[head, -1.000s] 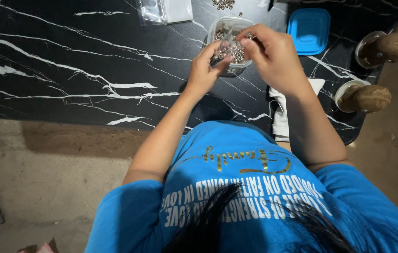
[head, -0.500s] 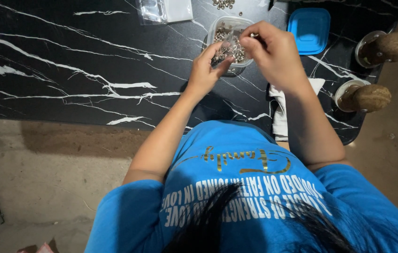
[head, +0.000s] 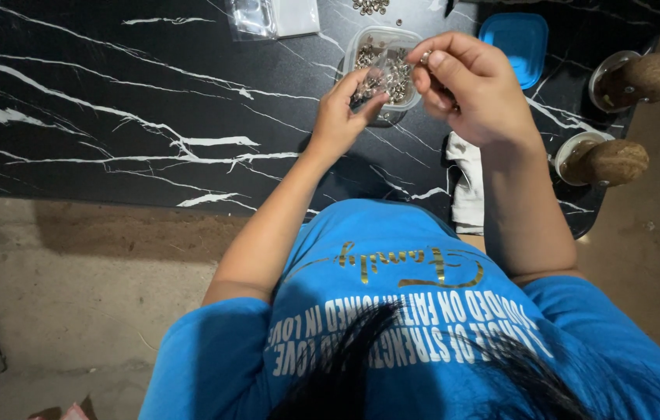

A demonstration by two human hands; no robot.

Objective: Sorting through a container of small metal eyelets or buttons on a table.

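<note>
Beads (head: 392, 66) sit in the tub (head: 412, 35); my left hand (head: 345, 113) and right hand (head: 470, 85) each pinch one above it, so drops fall in.

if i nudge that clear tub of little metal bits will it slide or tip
The clear tub looks low and wide, so it would probably slide rather than tip. The glossy table likely offers little grip. Its blue lid lies aside, so the small metal pieces might spill.

Too small to identify: the metal bits in the tub (head: 389, 40) and whatever the left hand (head: 343, 115) and right hand (head: 471, 92) pinch. Cut off at the top edge: loose bits (head: 370, 6), a clear bag (head: 253, 17). Partly hidden behind the right forearm: a white cloth (head: 467, 187).
</note>
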